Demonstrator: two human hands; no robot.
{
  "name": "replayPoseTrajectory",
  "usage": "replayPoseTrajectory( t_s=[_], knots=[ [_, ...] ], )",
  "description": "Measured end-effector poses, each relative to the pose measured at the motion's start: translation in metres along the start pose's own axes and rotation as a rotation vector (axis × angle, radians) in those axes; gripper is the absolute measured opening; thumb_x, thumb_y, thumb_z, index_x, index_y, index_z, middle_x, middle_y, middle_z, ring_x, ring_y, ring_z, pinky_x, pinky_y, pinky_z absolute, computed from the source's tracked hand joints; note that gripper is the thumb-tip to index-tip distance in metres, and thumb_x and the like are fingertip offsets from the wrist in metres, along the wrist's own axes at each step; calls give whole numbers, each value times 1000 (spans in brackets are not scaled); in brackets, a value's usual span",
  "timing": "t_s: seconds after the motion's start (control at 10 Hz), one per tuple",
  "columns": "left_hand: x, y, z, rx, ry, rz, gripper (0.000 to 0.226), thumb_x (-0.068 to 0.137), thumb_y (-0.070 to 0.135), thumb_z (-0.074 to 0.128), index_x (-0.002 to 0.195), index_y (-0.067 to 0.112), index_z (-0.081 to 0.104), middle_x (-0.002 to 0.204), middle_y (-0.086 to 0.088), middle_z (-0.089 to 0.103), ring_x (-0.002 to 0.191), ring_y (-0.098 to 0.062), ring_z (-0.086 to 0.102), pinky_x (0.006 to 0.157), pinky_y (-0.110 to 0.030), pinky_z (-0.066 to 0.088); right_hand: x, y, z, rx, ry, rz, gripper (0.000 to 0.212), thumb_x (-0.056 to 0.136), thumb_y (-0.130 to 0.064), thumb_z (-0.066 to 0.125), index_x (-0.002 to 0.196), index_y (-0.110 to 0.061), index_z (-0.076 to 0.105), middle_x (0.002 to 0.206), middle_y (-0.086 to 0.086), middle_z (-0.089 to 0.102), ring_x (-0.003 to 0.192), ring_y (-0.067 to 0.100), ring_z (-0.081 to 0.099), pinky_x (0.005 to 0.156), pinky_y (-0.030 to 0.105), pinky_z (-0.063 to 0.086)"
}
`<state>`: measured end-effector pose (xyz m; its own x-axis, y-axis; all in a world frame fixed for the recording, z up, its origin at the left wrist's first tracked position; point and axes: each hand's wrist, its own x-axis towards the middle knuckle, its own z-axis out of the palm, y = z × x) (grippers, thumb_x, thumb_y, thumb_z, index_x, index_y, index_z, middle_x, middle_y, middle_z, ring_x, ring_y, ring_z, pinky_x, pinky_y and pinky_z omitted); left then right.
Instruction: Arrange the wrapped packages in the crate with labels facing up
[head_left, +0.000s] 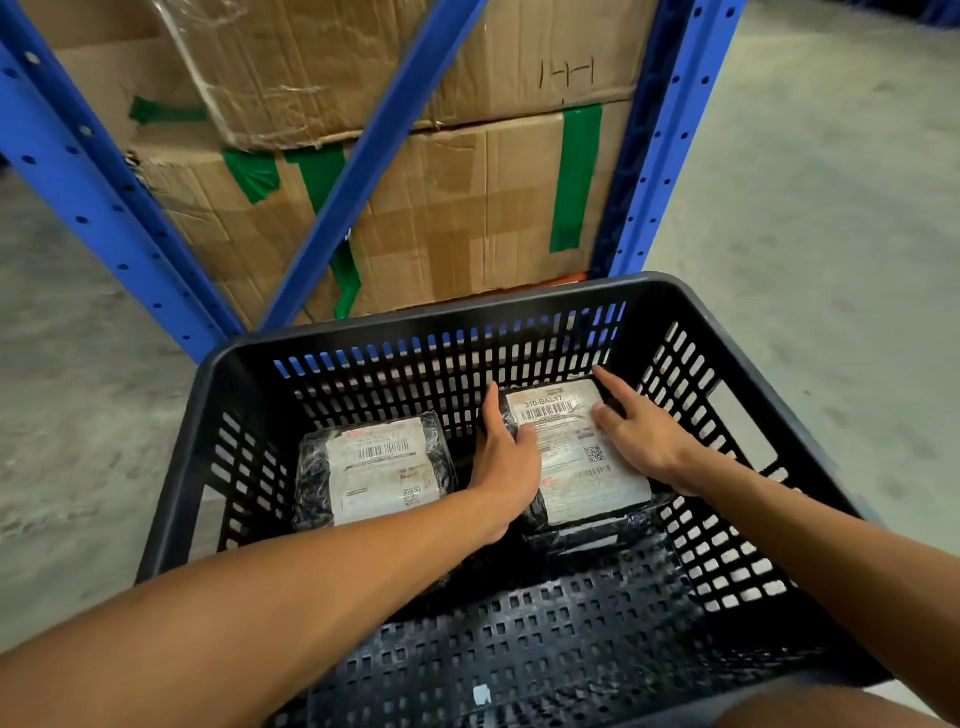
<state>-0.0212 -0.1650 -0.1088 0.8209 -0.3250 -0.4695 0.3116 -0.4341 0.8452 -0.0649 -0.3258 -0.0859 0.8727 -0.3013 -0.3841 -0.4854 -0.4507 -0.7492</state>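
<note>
Package (576, 452) flanked lengthwise, label up: left hand (506, 454) and right hand (641, 434) press flat-open against its long sides.

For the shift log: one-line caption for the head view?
Both hands, left hand and right hand, seat a label-up package beside another package in the black crate.

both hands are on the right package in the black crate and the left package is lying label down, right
Not quite: in the head view the left package lies label up. Both the left hand and the right hand are on the right package in the black crate.
</note>
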Motion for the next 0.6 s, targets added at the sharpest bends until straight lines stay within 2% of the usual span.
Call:
replayPoseTrajectory(
  t_s=[0.1,0.2,0.3,0.4,0.5,0.6],
  knots=[
    [0,-1,2,-24,-23,36,67,109,27,34,155,49,-10,169,-1,13,129,-20,48,84,-26,41,1,4,0,-9,21,-22,57,104,-31,39,157,-34,15,139,8,58,104,23,67,94,38,54],
    [3,-2,1,-64,-40,44,68,109,23,36,156,50,-6,170,3,8,152,-25,22,104,-32,31,1,8,-2,19,19,5,59,104,-29,40,157,-32,15,139,9,58,105,24,68,96,42,54],
    [6,-5,-2,-69,-77,26,69,109,22,36,156,48,-6,170,1,6,152,-25,20,118,-43,24,2,8,-3,35,1,25,59,104,-27,40,157,-30,15,134,8,61,102,23,69,96,41,54],
    [4,-1,-8,36,-109,4,68,109,26,36,157,46,-9,170,-5,12,111,-11,53,84,-24,48,2,7,-4,-10,-24,36,59,104,-30,40,156,-30,14,134,8,61,103,24,68,97,42,53],
    [7,6,-15,153,-151,-6,71,108,29,39,158,43,-10,166,-9,24,64,0,37,55,-17,33,7,5,-9,-162,6,65,63,98,-40,45,155,-34,19,143,15,52,116,31,62,106,45,46],
    [-1,26,-33,211,-160,-7,74,105,25,43,159,39,-4,157,-15,42,72,-12,57,67,-27,53,11,-7,-7,-346,166,2,59,96,-39,48,151,-25,33,146,20,41,123,39,54,111,44,39]
  ],
)
